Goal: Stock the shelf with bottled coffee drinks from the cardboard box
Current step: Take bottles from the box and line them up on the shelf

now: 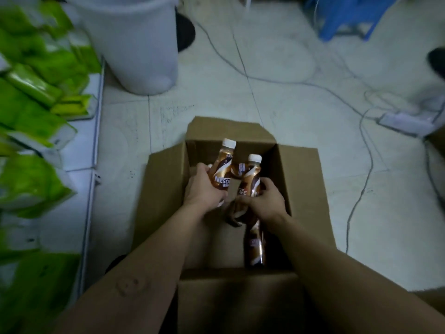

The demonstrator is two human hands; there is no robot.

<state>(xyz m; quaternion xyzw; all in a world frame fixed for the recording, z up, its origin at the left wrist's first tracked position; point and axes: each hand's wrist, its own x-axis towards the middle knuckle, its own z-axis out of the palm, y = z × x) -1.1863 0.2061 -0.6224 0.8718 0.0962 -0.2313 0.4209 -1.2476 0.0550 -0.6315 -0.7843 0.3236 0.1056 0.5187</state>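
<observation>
Over the cardboard box (166, 189) on the floor: a coffee bottle in each hand.
Head view: the left hand (204, 189) has its fingers (203, 168) curled round a white-capped bottle (222, 169); the right hand (265, 202) grips a second bottle (250, 179) just beside it, both within the box's opening. A third bottle (255, 247) lies inside, near the right forearm. Left of the box stands the shelf (79, 153), holding green packs (31, 88).

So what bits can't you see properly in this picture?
All head view:
- Coffee bottles low in the cardboard box: dark, partly under the arms, so uncountable.
- Green packs on the shelf: blurred, print unreadable.
- Blue stool: cut off by the top edge.
- Dark object: cut off by the right edge, unidentifiable.
</observation>
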